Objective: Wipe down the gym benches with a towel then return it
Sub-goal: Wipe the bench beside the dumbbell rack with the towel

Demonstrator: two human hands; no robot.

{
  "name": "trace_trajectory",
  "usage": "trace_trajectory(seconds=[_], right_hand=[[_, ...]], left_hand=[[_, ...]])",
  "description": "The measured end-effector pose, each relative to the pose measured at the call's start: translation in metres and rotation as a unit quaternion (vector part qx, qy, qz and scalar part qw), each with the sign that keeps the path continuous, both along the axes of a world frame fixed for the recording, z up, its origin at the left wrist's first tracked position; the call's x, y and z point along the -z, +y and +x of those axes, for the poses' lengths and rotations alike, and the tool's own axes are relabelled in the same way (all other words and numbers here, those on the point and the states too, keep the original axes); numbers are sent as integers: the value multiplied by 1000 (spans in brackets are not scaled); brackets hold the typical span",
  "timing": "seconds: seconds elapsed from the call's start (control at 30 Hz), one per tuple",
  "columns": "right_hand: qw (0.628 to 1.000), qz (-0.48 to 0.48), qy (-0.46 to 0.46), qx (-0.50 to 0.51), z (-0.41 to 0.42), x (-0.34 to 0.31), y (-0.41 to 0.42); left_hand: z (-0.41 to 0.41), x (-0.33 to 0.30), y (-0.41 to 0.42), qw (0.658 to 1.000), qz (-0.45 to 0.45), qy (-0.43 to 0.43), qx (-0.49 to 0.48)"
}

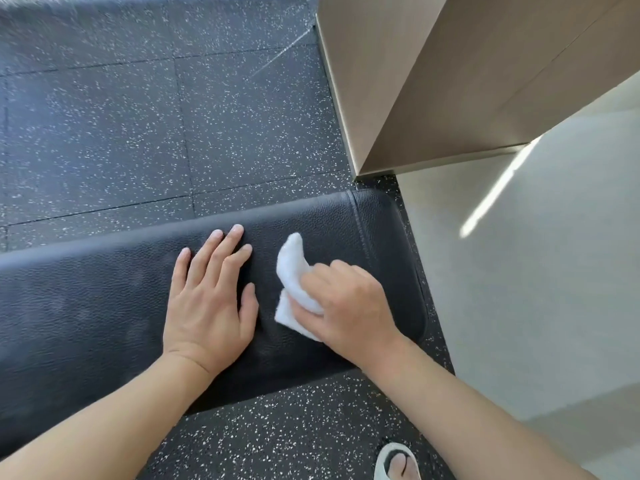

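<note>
White towel [297,287]: bunched in the right hand [349,306], pressed onto the black padded bench near its right end; one lobe pokes toward the far edge, a flat corner shows below the thumb.
Right hand: fingers curled round the towel, knuckles up, gripping it against the pad.
Left hand [207,296]: flat on the pad just left of the towel, fingers straight and spread, holding nothing.
Bench [86,306]: black grained upholstery; long axis runs left to right, with the rounded end just right of the right hand and most of the pad stretching away to the left.
Key relation: unwiped length likely lies leftward, so strokes should travel along the long axis, and the left hand sits in that path.
Surroundings: speckled rubber floor [121,133], beige wall corner [398,98] beyond the bench end, a sandalled foot [396,462] below.
</note>
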State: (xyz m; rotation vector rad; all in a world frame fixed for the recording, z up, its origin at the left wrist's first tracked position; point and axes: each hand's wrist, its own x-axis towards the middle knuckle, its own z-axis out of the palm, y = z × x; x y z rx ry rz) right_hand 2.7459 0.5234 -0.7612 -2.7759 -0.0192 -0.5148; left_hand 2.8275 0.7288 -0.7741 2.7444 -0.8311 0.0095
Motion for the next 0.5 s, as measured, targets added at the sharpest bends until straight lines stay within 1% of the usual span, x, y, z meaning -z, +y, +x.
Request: trace_trajectory(seconds=[0.07,0.17,0.27,0.33,0.43,0.5], right_hand=[[1000,-9,15,-3,-28,6,-36],[995,-7,43,86,-25,5,-62],[986,19,45,158,12,2,-63],[977,40,61,201,49,1,-70],[953,62,117,272,114,-2,-91],[947,57,168,269,139,1,-99]], left_hand=[[1,0,-1,1000,-1,-3,-1],[1,2,-1,1000,-3,3,-1],[0,1,-1,1000,-3,2,-4],[1,1,-1,1000,-3,3,-2],[1,2,-1,1000,-4,6,-1],[0,2,-1,1000,-7,2,-2]])
